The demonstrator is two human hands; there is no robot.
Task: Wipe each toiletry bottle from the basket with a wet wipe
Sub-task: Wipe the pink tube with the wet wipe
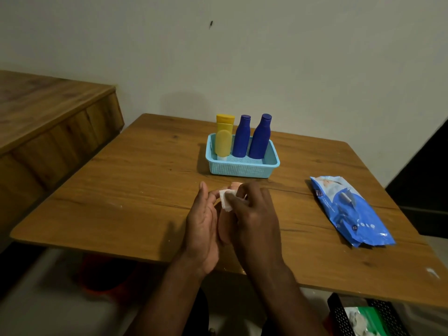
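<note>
Your hands are both up front over the near-middle of the tabletop (121,170), working on a small peach-coloured bottle (224,229). Your left hand (202,229) cups the bottle from the left, fingers curled loosely around its side with the thumb up. Your right hand (254,214) is closed over the bottle's right side and pinches a folded white wet wipe (226,201) against the upper part of it. Most of the bottle is hidden between your palms, so you only see a strip of its body and the pale cap end poking out at the top, just past your fingertips.

The light blue basket (242,169) sits farther back on the tabletop, well apart from your hands. In it stand two dark blue bottles (241,137) (260,137) side by side, upright and leaning slightly, plus a yellow tube (224,139) on the left end, standing with a white cap at the bottom.

Off to your right, the blue wipes pack (351,212) lies flat on the tabletop, near the right edge, apart from everything else.

A wooden cabinet (48,117) stands to the left, and a black crate (351,316) shows below the tabletop's near right edge.
</note>
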